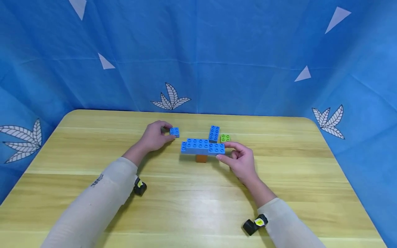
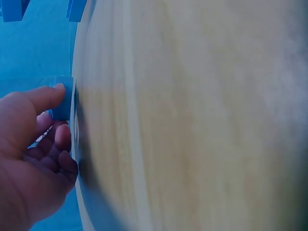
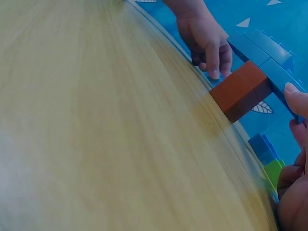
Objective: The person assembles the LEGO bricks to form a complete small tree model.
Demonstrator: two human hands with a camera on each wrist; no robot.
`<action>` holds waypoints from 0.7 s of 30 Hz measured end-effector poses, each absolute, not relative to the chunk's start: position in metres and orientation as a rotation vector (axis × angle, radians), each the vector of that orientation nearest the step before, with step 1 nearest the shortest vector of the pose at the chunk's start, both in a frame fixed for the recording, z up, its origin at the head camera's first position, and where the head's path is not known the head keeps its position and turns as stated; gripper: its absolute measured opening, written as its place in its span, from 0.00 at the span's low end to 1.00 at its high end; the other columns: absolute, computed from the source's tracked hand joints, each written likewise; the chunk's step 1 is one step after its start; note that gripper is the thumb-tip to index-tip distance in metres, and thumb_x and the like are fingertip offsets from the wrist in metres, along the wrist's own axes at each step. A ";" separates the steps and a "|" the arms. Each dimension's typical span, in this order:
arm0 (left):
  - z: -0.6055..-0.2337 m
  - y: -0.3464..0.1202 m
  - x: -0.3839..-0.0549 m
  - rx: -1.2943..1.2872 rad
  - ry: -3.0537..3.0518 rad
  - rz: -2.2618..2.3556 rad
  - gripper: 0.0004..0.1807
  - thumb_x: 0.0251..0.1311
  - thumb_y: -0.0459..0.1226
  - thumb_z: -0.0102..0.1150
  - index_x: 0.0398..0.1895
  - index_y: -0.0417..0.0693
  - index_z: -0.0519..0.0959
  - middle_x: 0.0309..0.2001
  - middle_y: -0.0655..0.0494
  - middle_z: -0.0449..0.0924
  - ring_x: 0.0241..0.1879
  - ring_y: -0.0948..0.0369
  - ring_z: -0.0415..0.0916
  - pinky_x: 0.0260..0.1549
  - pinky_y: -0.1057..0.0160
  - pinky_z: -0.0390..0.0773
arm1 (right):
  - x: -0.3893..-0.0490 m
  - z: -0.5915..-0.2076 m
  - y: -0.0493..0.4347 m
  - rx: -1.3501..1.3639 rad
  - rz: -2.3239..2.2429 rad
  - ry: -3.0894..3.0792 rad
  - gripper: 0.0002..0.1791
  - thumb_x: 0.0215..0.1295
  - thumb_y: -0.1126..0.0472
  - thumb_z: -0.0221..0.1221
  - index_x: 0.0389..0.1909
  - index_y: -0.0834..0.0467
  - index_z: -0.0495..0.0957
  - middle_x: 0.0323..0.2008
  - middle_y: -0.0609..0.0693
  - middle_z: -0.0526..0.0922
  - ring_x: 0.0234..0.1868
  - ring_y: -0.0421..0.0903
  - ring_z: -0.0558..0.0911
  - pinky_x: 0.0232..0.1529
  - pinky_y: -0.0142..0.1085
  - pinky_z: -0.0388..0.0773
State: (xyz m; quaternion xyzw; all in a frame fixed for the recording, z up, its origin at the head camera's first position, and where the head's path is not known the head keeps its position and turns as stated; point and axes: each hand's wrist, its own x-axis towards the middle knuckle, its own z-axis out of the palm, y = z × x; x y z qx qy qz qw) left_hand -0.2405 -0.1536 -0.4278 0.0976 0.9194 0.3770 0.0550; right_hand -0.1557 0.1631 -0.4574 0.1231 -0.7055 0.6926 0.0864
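My left hand [image 1: 155,136] pinches a small blue brick [image 1: 174,132] at the tabletop, left of the built piece. In the left wrist view the thumb lies against this brick [image 2: 61,98]. A long bar of joined blue bricks [image 1: 197,146] rests across a reddish-brown brick stack [image 1: 201,158], forming a T. My right hand [image 1: 243,160] pinches the bar's right end between thumb and forefinger. The stack [image 3: 240,91] stands on the table beneath the bar in the right wrist view.
Behind the bar lie a blue brick [image 1: 214,133] and a green brick [image 1: 225,137], close together. The wooden table [image 1: 186,210] ends at a blue cloth backdrop [image 1: 198,86] with leaf and triangle prints.
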 end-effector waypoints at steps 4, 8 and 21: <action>-0.423 -0.148 -0.238 0.296 2.791 1.205 0.21 0.62 0.41 0.69 0.55 0.41 0.79 0.49 0.49 0.78 0.38 0.52 0.71 0.37 0.56 0.74 | -0.155 -0.458 0.165 0.361 2.063 -2.105 0.20 0.51 0.77 0.72 0.47 0.68 0.83 0.39 0.55 0.85 0.12 0.42 0.58 0.12 0.31 0.52; -0.413 -0.138 -0.234 0.347 2.789 1.269 0.21 0.60 0.43 0.71 0.53 0.43 0.80 0.48 0.50 0.79 0.34 0.54 0.71 0.31 0.57 0.73 | -0.155 -0.457 0.164 0.367 2.068 -2.094 0.20 0.51 0.78 0.71 0.47 0.68 0.83 0.39 0.57 0.85 0.12 0.42 0.58 0.12 0.32 0.51; -0.369 -0.100 -0.215 0.580 2.800 1.382 0.20 0.58 0.43 0.73 0.51 0.45 0.82 0.42 0.56 0.78 0.30 0.56 0.71 0.24 0.59 0.70 | -0.155 -0.456 0.163 0.372 2.061 -2.078 0.19 0.50 0.79 0.71 0.46 0.68 0.84 0.38 0.58 0.85 0.12 0.41 0.58 0.12 0.32 0.51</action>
